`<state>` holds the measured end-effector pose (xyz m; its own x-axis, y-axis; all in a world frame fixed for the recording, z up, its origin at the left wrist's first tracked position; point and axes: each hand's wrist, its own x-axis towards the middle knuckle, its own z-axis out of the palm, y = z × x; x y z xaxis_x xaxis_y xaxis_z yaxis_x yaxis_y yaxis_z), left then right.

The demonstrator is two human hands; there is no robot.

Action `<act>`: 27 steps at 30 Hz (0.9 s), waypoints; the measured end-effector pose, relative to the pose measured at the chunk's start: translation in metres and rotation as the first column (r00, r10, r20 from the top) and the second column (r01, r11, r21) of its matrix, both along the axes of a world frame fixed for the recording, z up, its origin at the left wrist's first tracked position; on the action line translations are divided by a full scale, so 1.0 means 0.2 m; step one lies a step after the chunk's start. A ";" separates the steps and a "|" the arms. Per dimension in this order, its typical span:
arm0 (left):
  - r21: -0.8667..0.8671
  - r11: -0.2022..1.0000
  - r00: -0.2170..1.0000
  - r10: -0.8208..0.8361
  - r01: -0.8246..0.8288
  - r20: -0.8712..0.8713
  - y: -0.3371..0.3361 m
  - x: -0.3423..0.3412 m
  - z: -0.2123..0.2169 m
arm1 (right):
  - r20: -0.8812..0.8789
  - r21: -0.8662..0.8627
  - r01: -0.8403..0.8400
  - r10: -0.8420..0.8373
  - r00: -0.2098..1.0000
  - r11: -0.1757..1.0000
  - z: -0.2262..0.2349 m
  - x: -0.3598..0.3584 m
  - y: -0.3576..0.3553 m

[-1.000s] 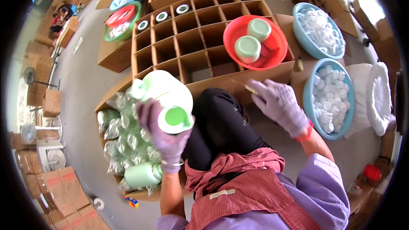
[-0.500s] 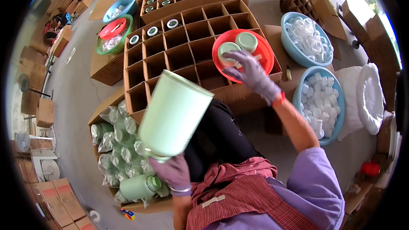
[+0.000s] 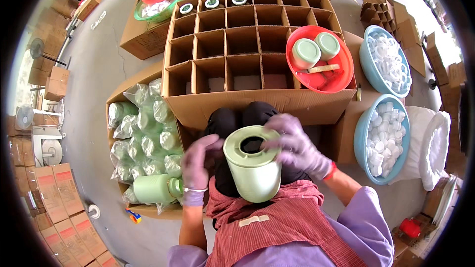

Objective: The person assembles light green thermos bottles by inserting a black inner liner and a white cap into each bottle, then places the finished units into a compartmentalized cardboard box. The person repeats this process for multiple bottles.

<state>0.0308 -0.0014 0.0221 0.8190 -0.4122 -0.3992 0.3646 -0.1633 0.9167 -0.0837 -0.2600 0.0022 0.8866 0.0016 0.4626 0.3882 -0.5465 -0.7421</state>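
A pale green wide bottle (image 3: 257, 178) stands in my lap, its flat top and round dark opening tipped toward me. My right hand (image 3: 292, 146), in a pale purple glove, holds its top at the right side, fingers over the rim near the opening. To the left of the bottle is my left hand (image 3: 197, 163), gloved too, with fingers loosely bent and nothing in them. A red bowl (image 3: 342, 81) on the divided carton's front right corner holds two pale green cups or lids (image 3: 306, 53) and a wooden-handled tool (image 3: 324, 68).
Ahead stands a divided carton (image 3: 237, 100) with three jars in its far row. Left of me, an open box holds several plastic-wrapped green bottles (image 3: 143, 143), one bare bottle (image 3: 151, 189) lying on top. Blue basins of white rings (image 3: 386, 59) and caps (image 3: 383, 141) stand right.
The bottle has come down from my raised left hand into my lap, opening now upward. My left hand has let go; my right hand has moved from the red bowl onto the bottle.
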 end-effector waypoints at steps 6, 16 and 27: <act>-0.153 0.968 0.965 -0.164 0.197 0.204 -0.14 -0.02 -0.06 | -0.078 0.177 -0.237 0.254 0.964 0.955 0.17 0.07 0.11; 0.068 0.790 0.617 -0.526 0.609 0.585 0.01 0.11 0.00 | -0.259 0.249 -0.106 0.172 0.950 0.963 0.08 0.08 0.03; -0.627 0.723 0.945 -0.320 0.290 0.068 -0.27 0.25 0.03 | -0.125 0.282 0.179 -0.149 0.981 0.943 0.22 0.51 0.18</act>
